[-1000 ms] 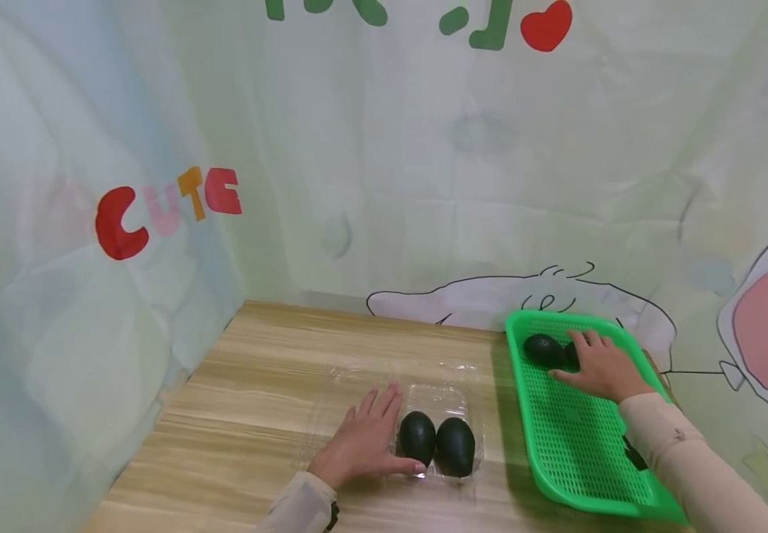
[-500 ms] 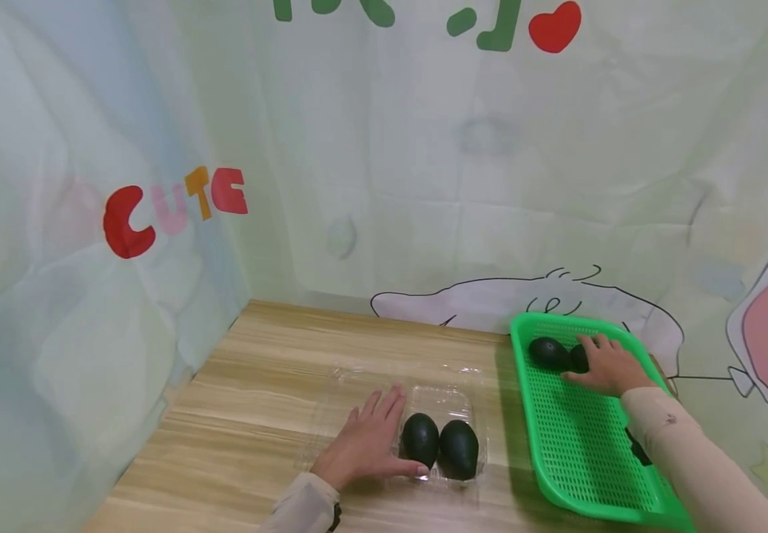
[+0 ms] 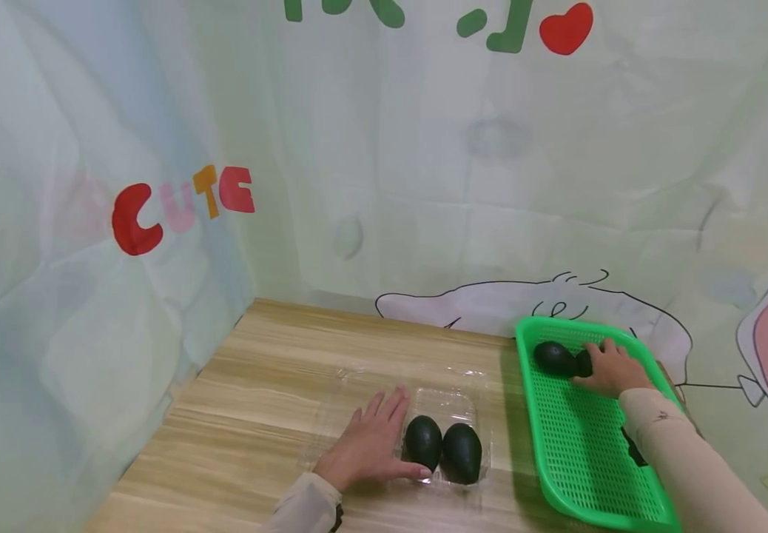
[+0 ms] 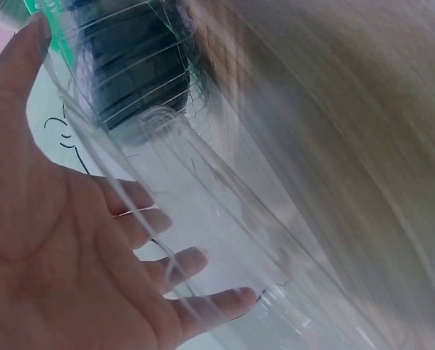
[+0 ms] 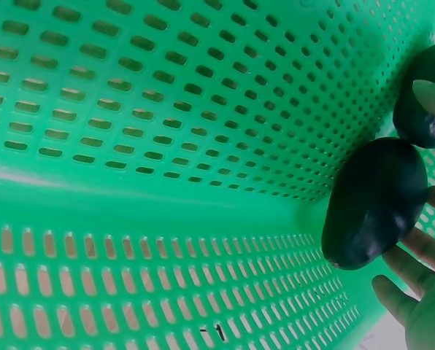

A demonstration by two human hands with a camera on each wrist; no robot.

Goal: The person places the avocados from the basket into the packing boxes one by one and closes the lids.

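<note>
Two dark avocados, a left one (image 3: pixel 423 439) and a right one (image 3: pixel 462 450), lie side by side in the near part of a clear plastic clamshell box (image 3: pixel 445 402). My left hand (image 3: pixel 367 444) rests on the box with straight fingers, its thumb at the near rim. In the left wrist view, box plastic (image 4: pixel 210 197) crosses the fingers. My right hand (image 3: pixel 613 370) reaches into a green basket (image 3: pixel 532 429). There it grips an avocado (image 5: pixel 374 204) between thumb and fingers, partly hidden in the head view. Another avocado (image 3: pixel 554 359) lies against that one's left side.
The wooden tabletop (image 3: pixel 277 370) carries the box in the middle and the basket at the right. Printed fabric (image 3: pixel 424 185) hangs behind the table and along its left side. The box's lid half lies folded out left, under my left hand.
My right fingers have closed more around the right-hand avocado in the basket. The left hand stays on the box. The whole view has shifted slightly as the head turned left.
</note>
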